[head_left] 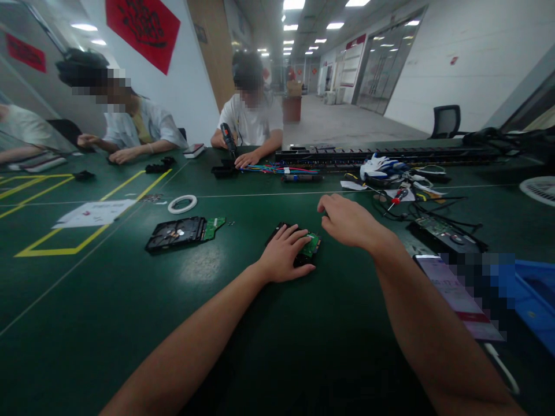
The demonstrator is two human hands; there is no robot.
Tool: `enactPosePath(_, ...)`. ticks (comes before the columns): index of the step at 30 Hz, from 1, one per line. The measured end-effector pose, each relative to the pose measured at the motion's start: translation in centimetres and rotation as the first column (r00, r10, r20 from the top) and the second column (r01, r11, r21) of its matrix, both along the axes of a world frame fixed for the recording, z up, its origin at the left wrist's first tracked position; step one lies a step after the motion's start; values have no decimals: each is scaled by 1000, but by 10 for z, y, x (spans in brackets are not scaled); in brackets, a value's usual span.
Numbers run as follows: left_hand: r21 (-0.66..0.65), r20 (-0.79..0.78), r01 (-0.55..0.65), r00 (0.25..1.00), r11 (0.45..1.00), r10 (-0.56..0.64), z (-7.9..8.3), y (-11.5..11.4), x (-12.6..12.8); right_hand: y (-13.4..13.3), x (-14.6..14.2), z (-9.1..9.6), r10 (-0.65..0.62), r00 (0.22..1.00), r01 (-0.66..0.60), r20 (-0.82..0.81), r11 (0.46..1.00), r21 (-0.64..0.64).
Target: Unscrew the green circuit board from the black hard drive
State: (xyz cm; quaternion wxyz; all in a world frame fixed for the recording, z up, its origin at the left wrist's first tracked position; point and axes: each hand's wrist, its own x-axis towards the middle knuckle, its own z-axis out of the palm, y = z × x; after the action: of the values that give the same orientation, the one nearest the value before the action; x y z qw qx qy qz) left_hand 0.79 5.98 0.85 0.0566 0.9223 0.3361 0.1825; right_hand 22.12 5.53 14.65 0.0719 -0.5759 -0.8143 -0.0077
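My left hand [286, 253] lies spread over a hard drive [302, 261], fingers stretched across its top and thumb out at the near right. Part of the drive's green circuit board [313, 245] shows beside the fingers; the rest is covered by the hand. Just right of the drive, my right hand [349, 221] is raised above the table with loosely bent fingers. A gap shows between its thumb and forefinger, and nothing is visible in it. Further left, a second hard drive [176, 233] rests with a green board [214, 227] sticking out at its right end, near tiny loose bits.
A white ring [182, 204] and paper sheet [93, 213] lie left. At right are gloves [384, 169], a red screwdriver [396, 198], cables, another drive [448, 234], a phone-like screen [459, 294] and a blue bin [537, 300]. Across the table, a co-worker holds a power driver [228, 138].
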Motion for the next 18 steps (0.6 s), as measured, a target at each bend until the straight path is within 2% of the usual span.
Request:
enactPosePath(2, -3, -5, 1, 1000, 1000, -1, 0, 0, 0, 0, -2, 0, -15, 1000, 15, 10, 1000, 14)
enactPosePath(7, -8, -2, 3, 1000, 1000, -3, 1, 0, 0, -1, -4, 2, -159, 986, 157, 52, 987, 44)
enactPosePath(13, -1, -12, 8, 1000, 1000, -8, 1, 0, 0, -2, -5, 1, -1, 999, 1, -49, 1000, 6)
enactPosePath(18, 5, -12, 6, 1000, 1000, -6, -1, 1, 0, 1, -5, -2, -103, 995, 103, -2, 993, 53)
